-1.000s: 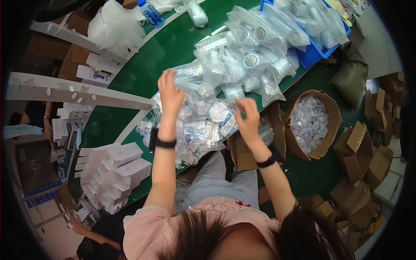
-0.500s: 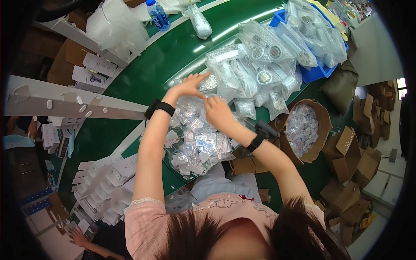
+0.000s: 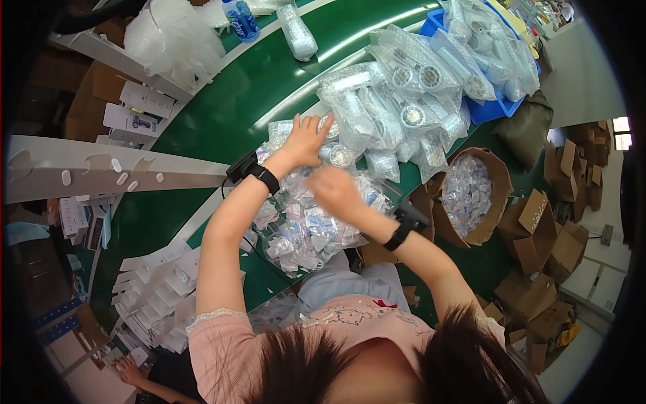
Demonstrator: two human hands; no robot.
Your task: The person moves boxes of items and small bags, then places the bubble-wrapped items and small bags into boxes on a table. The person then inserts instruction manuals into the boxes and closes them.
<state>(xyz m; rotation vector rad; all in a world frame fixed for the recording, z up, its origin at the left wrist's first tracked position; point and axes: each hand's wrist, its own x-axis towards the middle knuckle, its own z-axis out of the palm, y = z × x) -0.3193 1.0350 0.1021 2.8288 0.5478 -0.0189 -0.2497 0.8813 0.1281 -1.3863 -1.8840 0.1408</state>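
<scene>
My left hand (image 3: 306, 141) lies with its fingers spread over a bubble-wrapped package (image 3: 341, 155), beside the near left end of a heap of similar packages (image 3: 383, 121). Round white parts show through the clear wrap of several of them. Just to the right and nearer me is my right hand (image 3: 334, 193), smeared by motion with its fingers bent; whether anything is in it cannot be made out. Beneath it, clear plastic bags (image 3: 309, 229) of small white and blue parts are piled at the edge of the green table (image 3: 269, 91).
A blue crate (image 3: 488, 113) full of wrapped packages stands at the far right. Below it is a cardboard box (image 3: 498, 215) of small bagged parts. White cartons (image 3: 158, 289), a metal post (image 3: 114, 165) and another person's hand (image 3: 129, 370) are at left. A bottle (image 3: 240, 20) stands far back.
My right hand has drawn back toward me and slightly left, away from my left hand. The left hand's fingers now point away from me over the wrapped package.
</scene>
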